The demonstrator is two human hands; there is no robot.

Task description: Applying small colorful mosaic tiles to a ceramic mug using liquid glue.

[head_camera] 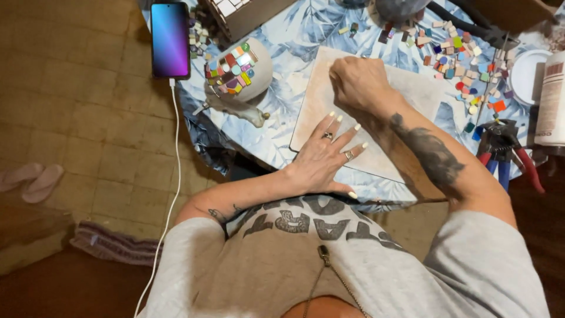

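Note:
My left hand (326,154) lies flat on a pale beige square tile board (412,88), fingers spread, with rings on two fingers, holding nothing. My right hand (356,82) is closed in a fist over the board's upper middle; whether it grips anything small is hidden. The board rests on a table under a blue leaf-patterned cloth (288,35). A white rounded pot (247,70) partly covered with coloured mosaic pieces stands left of the board.
Several loose coloured mosaic tiles (456,53) lie at the upper right. Red- and blue-handled nippers (503,150) sit at the right edge beside a white bottle (552,100) and a white lid (524,73). A phone (170,38) with a white cable stands at the upper left. Sandals (32,179) lie on the floor.

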